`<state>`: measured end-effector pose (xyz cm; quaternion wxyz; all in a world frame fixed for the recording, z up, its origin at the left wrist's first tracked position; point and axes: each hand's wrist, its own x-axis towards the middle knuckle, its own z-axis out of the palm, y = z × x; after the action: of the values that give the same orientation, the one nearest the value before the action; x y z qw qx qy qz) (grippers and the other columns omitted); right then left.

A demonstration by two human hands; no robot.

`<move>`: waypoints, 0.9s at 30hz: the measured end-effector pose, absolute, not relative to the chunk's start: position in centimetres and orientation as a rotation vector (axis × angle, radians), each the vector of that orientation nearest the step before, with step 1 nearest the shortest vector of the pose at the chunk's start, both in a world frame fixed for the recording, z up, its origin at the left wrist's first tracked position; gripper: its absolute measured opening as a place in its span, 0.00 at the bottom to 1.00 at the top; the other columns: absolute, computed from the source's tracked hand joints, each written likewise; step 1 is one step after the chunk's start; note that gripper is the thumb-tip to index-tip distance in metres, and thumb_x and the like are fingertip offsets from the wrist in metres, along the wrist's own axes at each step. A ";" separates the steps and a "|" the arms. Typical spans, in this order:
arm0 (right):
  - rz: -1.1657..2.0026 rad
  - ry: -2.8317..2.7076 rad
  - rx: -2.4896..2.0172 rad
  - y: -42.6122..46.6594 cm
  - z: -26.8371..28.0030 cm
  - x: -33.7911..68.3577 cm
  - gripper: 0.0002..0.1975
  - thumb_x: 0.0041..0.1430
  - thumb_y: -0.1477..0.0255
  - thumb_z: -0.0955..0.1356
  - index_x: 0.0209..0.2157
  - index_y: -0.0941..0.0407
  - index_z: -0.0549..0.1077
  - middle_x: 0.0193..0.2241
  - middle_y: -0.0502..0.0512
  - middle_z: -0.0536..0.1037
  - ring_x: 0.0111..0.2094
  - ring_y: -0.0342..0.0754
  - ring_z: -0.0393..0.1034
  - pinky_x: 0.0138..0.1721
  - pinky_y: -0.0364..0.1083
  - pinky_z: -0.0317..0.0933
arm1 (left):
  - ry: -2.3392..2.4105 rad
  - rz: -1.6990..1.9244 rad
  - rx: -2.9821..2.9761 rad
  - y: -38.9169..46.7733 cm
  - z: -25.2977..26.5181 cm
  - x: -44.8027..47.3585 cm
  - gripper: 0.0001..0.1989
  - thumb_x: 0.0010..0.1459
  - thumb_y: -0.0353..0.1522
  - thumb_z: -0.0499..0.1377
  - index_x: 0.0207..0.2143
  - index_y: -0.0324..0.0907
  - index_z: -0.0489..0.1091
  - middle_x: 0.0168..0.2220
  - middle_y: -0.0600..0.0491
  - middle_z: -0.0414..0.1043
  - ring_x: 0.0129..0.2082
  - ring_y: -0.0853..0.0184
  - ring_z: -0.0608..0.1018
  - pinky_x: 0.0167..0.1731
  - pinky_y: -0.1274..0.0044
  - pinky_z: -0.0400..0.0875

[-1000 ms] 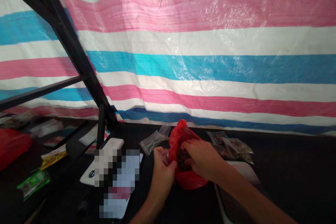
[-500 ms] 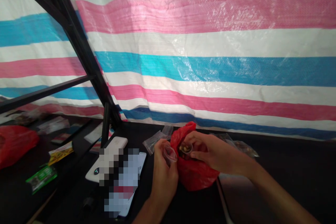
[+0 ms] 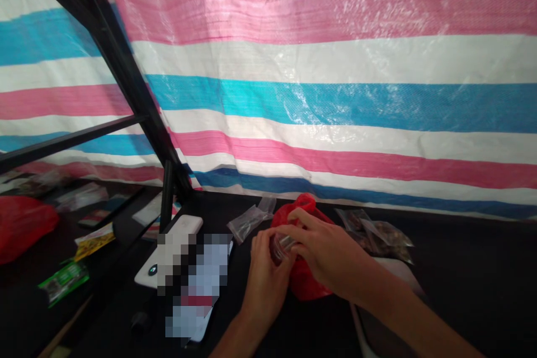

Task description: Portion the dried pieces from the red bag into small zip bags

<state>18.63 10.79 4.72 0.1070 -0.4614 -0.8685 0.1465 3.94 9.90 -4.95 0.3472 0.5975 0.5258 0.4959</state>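
My left hand (image 3: 266, 282) has its fingers closed around a small clear plastic bag (image 3: 277, 250), its mouth spread open. My right hand (image 3: 329, 249) pinches a small clear cup (image 3: 287, 242) at the bag's mouth; the fingers partly hide it, and what is inside cannot be made out now. Below and behind both hands lies a crumpled red plastic bag (image 3: 308, 285), largely covered by my right hand.
Flat clear bags (image 3: 247, 224) lie behind my left hand, filled clear bags (image 3: 388, 238) behind my right wrist. A white device (image 3: 191, 228) and a phone (image 3: 207, 279) are at left, a dark flat device (image 3: 390, 319) under my right forearm. Black poles (image 3: 138, 106) rise beyond.
My right hand has moved left with the cup, from over the red bag's opening, where brown pieces showed, to the clear bag's mouth. My left hand stays near its place.
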 end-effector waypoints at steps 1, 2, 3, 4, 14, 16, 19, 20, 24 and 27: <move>0.408 -2.548 -1.361 10.9 4.5 18.6 0.24 0.63 0.82 0.62 0.58 0.52 0.71 0.55 0.61 0.71 0.52 0.53 0.71 0.54 0.52 0.66 | 1.380 1.258 1.581 9.9 -4.9 3.8 0.12 0.61 0.36 0.61 0.46 0.44 0.70 0.45 0.48 0.72 0.48 0.57 0.75 0.51 0.63 0.70; 0.382 -2.527 -1.355 11.0 4.3 18.6 0.26 0.63 0.81 0.62 0.61 0.53 0.69 0.56 0.62 0.71 0.53 0.54 0.71 0.55 0.53 0.66 | 1.400 1.254 1.606 9.9 -4.9 3.7 0.11 0.61 0.37 0.60 0.46 0.45 0.70 0.45 0.48 0.73 0.48 0.57 0.74 0.52 0.62 0.69; 0.364 -2.502 -1.337 11.1 4.1 18.7 0.26 0.63 0.81 0.62 0.62 0.55 0.67 0.56 0.63 0.71 0.54 0.54 0.70 0.55 0.53 0.66 | 1.418 1.271 1.620 9.9 -4.9 3.6 0.12 0.62 0.38 0.61 0.47 0.45 0.70 0.46 0.48 0.73 0.49 0.56 0.74 0.53 0.62 0.68; 0.360 -2.482 -1.302 11.2 4.0 18.7 0.25 0.64 0.81 0.62 0.62 0.56 0.66 0.55 0.62 0.72 0.54 0.54 0.70 0.56 0.53 0.65 | 1.430 1.296 1.625 9.8 -4.8 3.5 0.13 0.62 0.38 0.61 0.48 0.45 0.70 0.47 0.48 0.73 0.50 0.56 0.74 0.54 0.61 0.67; 0.306 -2.439 -1.138 10.9 5.3 19.4 0.17 0.68 0.77 0.63 0.54 0.51 0.73 0.54 0.56 0.75 0.54 0.51 0.71 0.57 0.50 0.64 | 1.343 1.305 1.580 9.8 -5.0 3.6 0.15 0.66 0.39 0.56 0.52 0.45 0.64 0.49 0.48 0.70 0.49 0.58 0.74 0.51 0.64 0.68; 0.277 -2.390 -1.209 10.7 6.5 20.3 0.15 0.69 0.72 0.65 0.55 0.50 0.72 0.54 0.56 0.76 0.53 0.51 0.72 0.55 0.49 0.65 | 1.403 1.343 1.572 9.9 -4.9 3.5 0.13 0.67 0.40 0.55 0.51 0.44 0.63 0.47 0.48 0.69 0.46 0.59 0.74 0.49 0.65 0.69; 0.370 -2.453 -1.290 10.3 7.8 21.9 0.10 0.70 0.68 0.65 0.49 0.49 0.75 0.51 0.54 0.77 0.50 0.51 0.74 0.50 0.48 0.66 | 1.493 1.395 1.581 9.7 -4.3 3.3 0.11 0.68 0.40 0.52 0.47 0.44 0.63 0.42 0.50 0.66 0.41 0.61 0.73 0.45 0.67 0.69; 0.411 -2.501 -1.336 10.4 7.9 22.2 0.10 0.70 0.69 0.64 0.46 0.49 0.76 0.50 0.53 0.78 0.47 0.51 0.75 0.47 0.47 0.67 | 1.505 1.403 1.584 9.5 -4.1 3.3 0.10 0.69 0.39 0.50 0.46 0.44 0.63 0.41 0.50 0.65 0.40 0.62 0.73 0.43 0.68 0.69; 0.295 -2.661 -1.604 11.5 6.1 21.6 0.14 0.64 0.80 0.64 0.46 0.53 0.76 0.50 0.56 0.78 0.43 0.51 0.77 0.42 0.47 0.67 | 1.551 1.394 1.614 9.2 -3.6 3.5 0.07 0.66 0.37 0.53 0.42 0.45 0.60 0.38 0.52 0.64 0.36 0.62 0.72 0.39 0.69 0.69; 0.160 -2.716 -1.701 13.1 3.9 20.3 0.22 0.58 0.86 0.64 0.52 0.58 0.74 0.52 0.62 0.78 0.51 0.57 0.75 0.50 0.50 0.65 | 1.607 1.295 1.629 9.6 -4.1 3.4 0.11 0.59 0.35 0.59 0.42 0.45 0.60 0.38 0.52 0.65 0.37 0.61 0.73 0.40 0.68 0.68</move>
<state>20.27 13.13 3.91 -0.0333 -0.5299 -0.8460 0.0497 3.43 9.61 -4.12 0.2532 0.5995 0.5912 0.4764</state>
